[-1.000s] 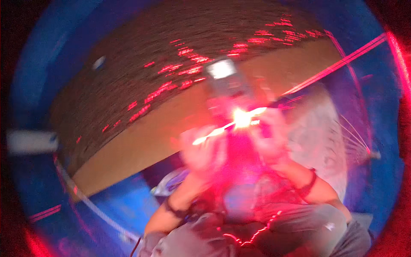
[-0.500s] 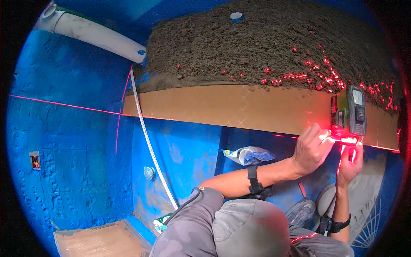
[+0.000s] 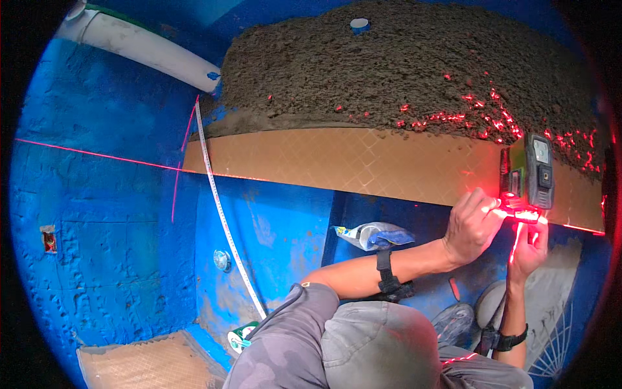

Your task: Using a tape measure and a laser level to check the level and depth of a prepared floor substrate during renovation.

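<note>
A green and black laser level (image 3: 539,172) stands upright against the right part of a long brown tile strip (image 3: 311,155). Its base glows bright red. My left hand (image 3: 476,223) pinches the left side of that base with bent fingers. From below, my right hand (image 3: 531,249) grips the base with thumb and fingers; red glare hides the exact contact. Behind the strip lies coarse dark mortar (image 3: 389,71), dotted with red laser light. A white tape measure (image 3: 223,211) stretches down across the strip's left end, its green and white case (image 3: 241,337) beside my left sleeve.
A white pipe (image 3: 146,55) runs along the blue wall (image 3: 97,227) at the far left. Below the strip sit an opened bag (image 3: 376,236), a red-handled tool (image 3: 455,289) and a white wire rack (image 3: 557,343). Another brown tile (image 3: 149,363) lies at lower left.
The view has shifted slightly. The laser level sits a little lower in the picture, and the red dashes under the strip's edge have mostly faded. Both hands keep their grip.
</note>
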`<state>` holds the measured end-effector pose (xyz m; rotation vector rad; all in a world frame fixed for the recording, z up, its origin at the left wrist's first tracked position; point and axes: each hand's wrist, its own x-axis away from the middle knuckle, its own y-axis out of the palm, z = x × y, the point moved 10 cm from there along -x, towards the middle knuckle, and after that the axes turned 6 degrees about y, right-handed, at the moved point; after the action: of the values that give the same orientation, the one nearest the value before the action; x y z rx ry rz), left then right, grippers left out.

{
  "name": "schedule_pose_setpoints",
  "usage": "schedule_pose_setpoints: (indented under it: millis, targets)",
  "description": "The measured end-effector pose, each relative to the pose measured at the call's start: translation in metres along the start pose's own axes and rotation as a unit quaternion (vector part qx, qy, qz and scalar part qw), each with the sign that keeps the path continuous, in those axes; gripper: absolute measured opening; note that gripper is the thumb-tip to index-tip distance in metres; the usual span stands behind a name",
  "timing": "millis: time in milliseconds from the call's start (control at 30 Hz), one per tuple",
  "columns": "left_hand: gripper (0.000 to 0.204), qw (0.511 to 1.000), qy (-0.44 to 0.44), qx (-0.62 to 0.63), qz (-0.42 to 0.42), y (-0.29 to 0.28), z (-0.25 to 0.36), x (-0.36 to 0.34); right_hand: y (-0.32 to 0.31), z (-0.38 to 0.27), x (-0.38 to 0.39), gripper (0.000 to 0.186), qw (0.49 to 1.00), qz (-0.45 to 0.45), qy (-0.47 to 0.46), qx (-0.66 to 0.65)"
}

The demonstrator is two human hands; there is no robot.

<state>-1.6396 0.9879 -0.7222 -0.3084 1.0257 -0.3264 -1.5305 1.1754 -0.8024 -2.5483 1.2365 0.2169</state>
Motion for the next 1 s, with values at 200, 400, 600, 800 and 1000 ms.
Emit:
schedule_pose_setpoints:
  millis: [200,400,600,800,1000]
  targets:
    - [0.029,1.0,-0.003,0.002,0.012,0.001,-0.002,0.001,-0.002,0.005,0.0,0.014,1.0,0.005,0.001,-0.008]
    - [0.032,1.0,-0.006,0.004,0.012,0.002,-0.002,0.001,-0.003,0.006,0.001,0.012,1.0,0.02,0.005,-0.01]
    - [0.032,1.0,-0.001,0.011,0.023,0.002,-0.002,0.001,-0.004,0.008,0.0,0.011,0.999,0.035,0.008,-0.012]
    - [0.03,0.999,0.003,0.02,0.03,0.001,-0.002,0.001,-0.004,0.007,0.0,0.01,0.999,0.028,0.004,-0.019]
    - [0.029,0.999,0.009,0.027,0.035,0.001,-0.002,0.001,-0.003,0.009,0.0,0.01,1.0,0.025,0.008,-0.015]
